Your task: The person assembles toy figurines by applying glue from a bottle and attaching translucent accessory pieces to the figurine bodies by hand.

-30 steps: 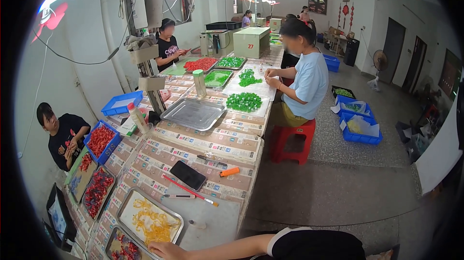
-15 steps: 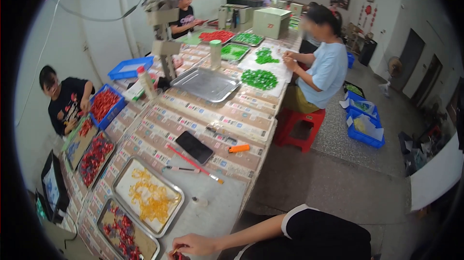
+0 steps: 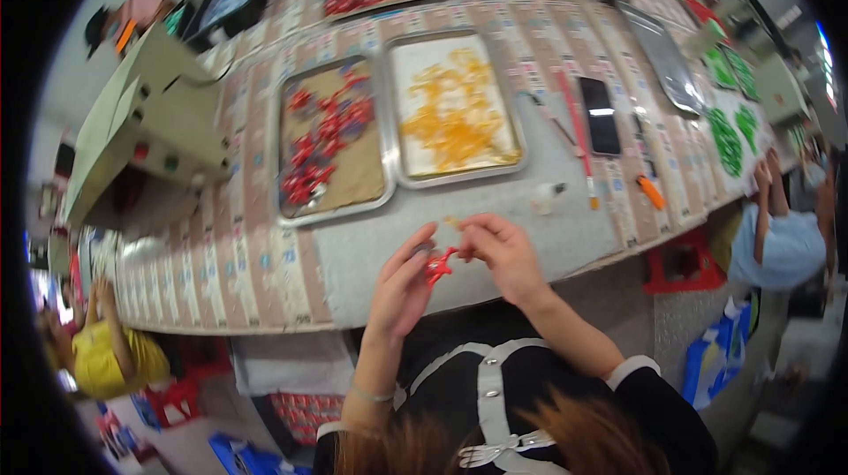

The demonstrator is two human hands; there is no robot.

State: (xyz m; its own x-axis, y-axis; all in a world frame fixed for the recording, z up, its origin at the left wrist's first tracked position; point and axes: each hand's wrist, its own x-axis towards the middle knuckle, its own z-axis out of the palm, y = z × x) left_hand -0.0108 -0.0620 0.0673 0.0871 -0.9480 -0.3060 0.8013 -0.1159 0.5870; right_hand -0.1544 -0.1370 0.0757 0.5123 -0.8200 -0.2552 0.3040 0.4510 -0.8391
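My left hand is closed on a small red plastic piece with a darker part near the fingertips. Close beside it, my right hand pinches a tiny yellowish clear piece between thumb and finger. Both hands are raised near the table's front edge. Beyond them lies a metal tray of yellow translucent pieces on white lining. Touching it on the left, another metal tray holds red and purple pieces on brown lining.
To the right are a small bottle, a red brush, a black phone and an orange cutter. A pale green machine housing stands at left. Co-workers sit on both sides, one in light blue, another in yellow.
My view has swung left and down from the room to the trays. Both hands now show together; earlier only one hand showed, holding a dark red piece beside the tray.
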